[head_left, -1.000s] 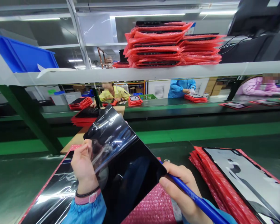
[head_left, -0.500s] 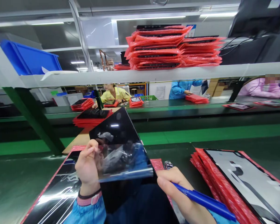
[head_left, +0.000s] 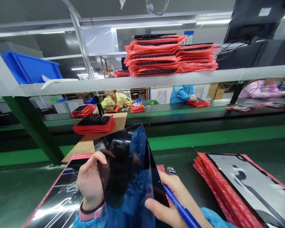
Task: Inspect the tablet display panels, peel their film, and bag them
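A glossy black panel [head_left: 123, 171] is held tilted in front of me, with blue sleeves reflected in it. Clear film shows over its face. My left hand [head_left: 91, 180], fingers curled, is at the panel's left side; what its fingertips pinch is too small to make out. My right hand [head_left: 175, 199] grips the panel's right edge, thumb on the front, and also carries a blue pen [head_left: 180, 207]. Below on the left, another film-covered black panel [head_left: 59, 193] lies on red wrap. To the right, a grey-backed panel [head_left: 249, 186] rests on stacked red bubble bags [head_left: 218, 190].
A white shelf [head_left: 104, 85] crosses above, bearing red-wrapped stacks [head_left: 154, 58] and a blue bin [head_left: 33, 68]. A green post [head_left: 35, 129] stands at left. Behind the panel is a red stack [head_left: 95, 126] on cardboard [head_left: 85, 144]. Several people work across the bench.
The panel has turned more upright and its right edge now faces me. The film has shifted from a lifted fold across the panel toward its right side. My right thumb has moved onto the front.
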Demonstrator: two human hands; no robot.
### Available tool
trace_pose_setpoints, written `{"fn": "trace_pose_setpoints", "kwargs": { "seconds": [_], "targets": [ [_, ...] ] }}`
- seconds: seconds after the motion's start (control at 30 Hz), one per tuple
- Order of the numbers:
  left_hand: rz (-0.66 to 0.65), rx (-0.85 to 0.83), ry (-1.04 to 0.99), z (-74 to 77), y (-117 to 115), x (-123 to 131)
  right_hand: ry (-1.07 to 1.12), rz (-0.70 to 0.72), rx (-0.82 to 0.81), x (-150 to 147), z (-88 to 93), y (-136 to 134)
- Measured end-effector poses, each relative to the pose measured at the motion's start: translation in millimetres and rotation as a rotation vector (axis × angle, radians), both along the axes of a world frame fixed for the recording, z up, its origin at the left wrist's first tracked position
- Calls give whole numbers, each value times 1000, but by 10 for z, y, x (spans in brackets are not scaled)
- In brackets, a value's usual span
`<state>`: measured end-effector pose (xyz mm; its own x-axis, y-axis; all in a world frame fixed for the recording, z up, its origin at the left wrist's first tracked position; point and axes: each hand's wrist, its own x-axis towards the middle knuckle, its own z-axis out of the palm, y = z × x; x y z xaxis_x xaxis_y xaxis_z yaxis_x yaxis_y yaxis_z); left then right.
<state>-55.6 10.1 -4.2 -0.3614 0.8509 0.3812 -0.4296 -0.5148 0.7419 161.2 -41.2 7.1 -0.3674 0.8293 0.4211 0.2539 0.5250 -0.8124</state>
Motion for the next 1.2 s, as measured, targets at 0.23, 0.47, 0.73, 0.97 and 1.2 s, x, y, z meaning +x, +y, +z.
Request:
{"fn": "trace_pose_setpoints", "kwargs": {
  "seconds": [0.23, 0.47, 0.73, 0.97, 1.2],
  "targets": [
    [86, 75, 38, 1, 0, 5, 139, 97, -44, -32, -4, -8],
    [132, 111, 53, -68, 49, -33, -22, -137, 201, -9, -242, -58],
    [109, 101, 105, -96, 42, -57, -51, -190, 568, -47, -249, -51],
    [254, 222, 196, -150, 59, -57, -33, -144, 915, -43, -255, 91],
    [214, 381, 313, -209, 80, -72, 114, -292, 950, -98, -326, 55]
  ]
}}
